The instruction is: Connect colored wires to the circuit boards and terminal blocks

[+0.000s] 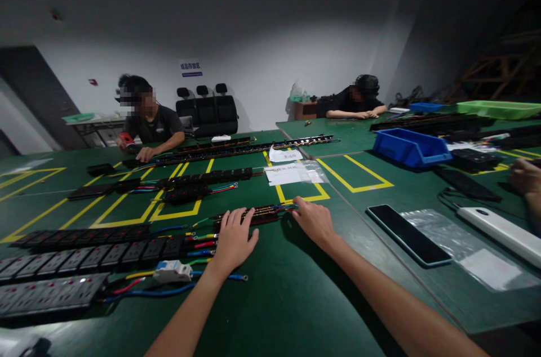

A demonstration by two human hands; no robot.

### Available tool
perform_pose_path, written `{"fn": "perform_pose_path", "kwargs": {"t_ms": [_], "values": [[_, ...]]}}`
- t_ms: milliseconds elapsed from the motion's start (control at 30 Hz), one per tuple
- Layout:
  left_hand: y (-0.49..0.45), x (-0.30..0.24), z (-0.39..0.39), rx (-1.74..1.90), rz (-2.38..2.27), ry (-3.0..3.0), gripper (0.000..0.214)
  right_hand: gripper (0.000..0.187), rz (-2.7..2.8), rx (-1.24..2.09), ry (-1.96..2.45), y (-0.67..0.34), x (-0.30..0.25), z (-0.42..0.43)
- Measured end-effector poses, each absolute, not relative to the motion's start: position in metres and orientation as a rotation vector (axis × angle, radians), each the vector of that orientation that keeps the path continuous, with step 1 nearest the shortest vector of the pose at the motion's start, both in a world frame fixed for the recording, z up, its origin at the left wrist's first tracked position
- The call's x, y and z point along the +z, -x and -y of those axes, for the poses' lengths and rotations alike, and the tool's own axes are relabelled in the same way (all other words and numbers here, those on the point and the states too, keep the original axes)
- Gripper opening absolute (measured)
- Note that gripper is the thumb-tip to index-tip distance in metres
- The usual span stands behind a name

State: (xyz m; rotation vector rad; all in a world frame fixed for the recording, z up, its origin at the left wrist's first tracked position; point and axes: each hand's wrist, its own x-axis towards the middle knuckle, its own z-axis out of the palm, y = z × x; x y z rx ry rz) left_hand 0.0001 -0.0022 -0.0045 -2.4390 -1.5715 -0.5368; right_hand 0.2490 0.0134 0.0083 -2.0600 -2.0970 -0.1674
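Observation:
My left hand (235, 237) lies with its fingers spread across a short black strip (267, 214) that has bare metal bars along it. My right hand (316, 222) is closed at the strip's right end, its fingertips pinching the coloured wires (287, 206) that come out there. To the left of my left hand lie several black socket strips (87, 258) with red, blue and green-yellow leads ending in ring terminals. A white and blue circuit breaker (173, 271) sits on the leads of the nearest strips.
On the right are a phone (408, 234), a plastic bag (486, 267), a white power strip (502, 233) and a blue bin (411, 147). Papers (285, 173) lie ahead on the green table. A person (154, 120) at the far left holds a red tool; another person leans on the table.

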Motion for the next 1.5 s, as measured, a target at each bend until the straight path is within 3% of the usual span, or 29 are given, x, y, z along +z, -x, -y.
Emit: {"fn": "perform_pose_path", "kwargs": {"t_ms": [1500], "values": [[0.0, -0.004, 0.003, -0.555, 1.583, 2.446, 0.052, 0.036, 1.886, -0.132, 2.063, -0.253, 0.007, -0.015]]}}
